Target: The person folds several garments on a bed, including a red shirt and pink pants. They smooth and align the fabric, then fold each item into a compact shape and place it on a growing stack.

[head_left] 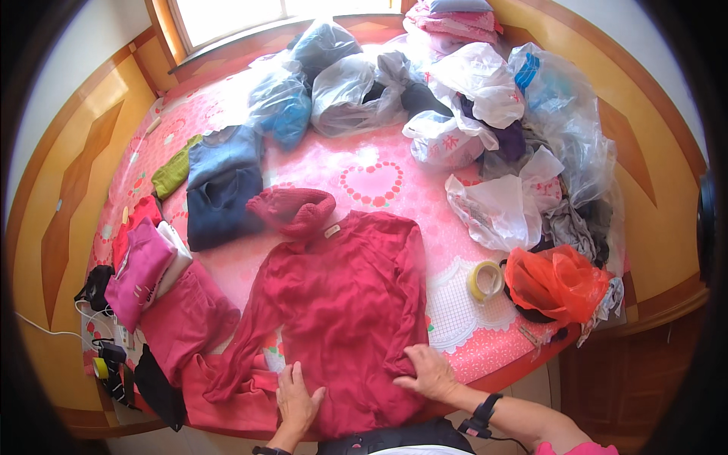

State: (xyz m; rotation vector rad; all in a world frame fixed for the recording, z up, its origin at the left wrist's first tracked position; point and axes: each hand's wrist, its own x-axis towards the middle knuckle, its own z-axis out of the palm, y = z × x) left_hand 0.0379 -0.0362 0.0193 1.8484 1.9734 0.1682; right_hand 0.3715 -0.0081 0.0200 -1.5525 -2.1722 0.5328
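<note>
A dark red long-sleeved sweater [345,303] lies spread on the pink covered surface in front of me, its neck pointing away. Its left-side sleeve stretches down and outward, while the right-side sleeve runs along the body. My left hand [297,400] rests at the lower left edge of the sweater, fingers spread. On the other side, my right hand [431,373] touches the sweater beside the sleeve end, thumb and fingers apart. Just beyond the collar sits a bunched dark red knit [292,211].
Folded clothes, including a navy garment [224,206] and pink trousers [189,311], line the left. Plastic bags [356,91] fill the back and right. A roll of tape [485,281] stands near a red plastic bag [557,284]. Cables and a power strip [121,334] lie at far left.
</note>
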